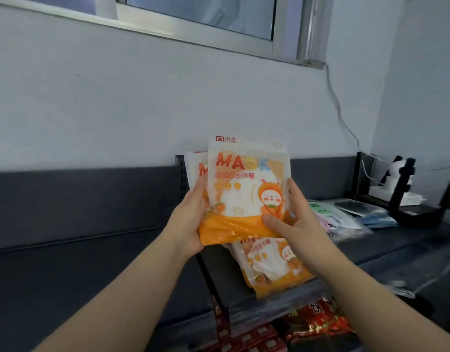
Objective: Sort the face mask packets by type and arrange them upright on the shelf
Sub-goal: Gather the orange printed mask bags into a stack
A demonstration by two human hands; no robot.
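Observation:
A small stack of orange-and-white mask packets (244, 189), printed MASK with a cartoon figure, is held upright above the dark shelf (386, 247). My left hand (191, 219) grips the stack's left edge and bottom. My right hand (292, 219) grips its right side, thumb across the orange band. More packets of the same orange kind (272, 265) lie flat on the shelf just below the held stack. To the right lie pale packets with green and pink print (333, 219) and a blue packet (376, 219).
Red snack packages (318, 321) fill the lower shelf level. A black stand (401, 191) and white device with cables sit at the far right. A grey wall and a window rise behind; a dark panel runs along the left.

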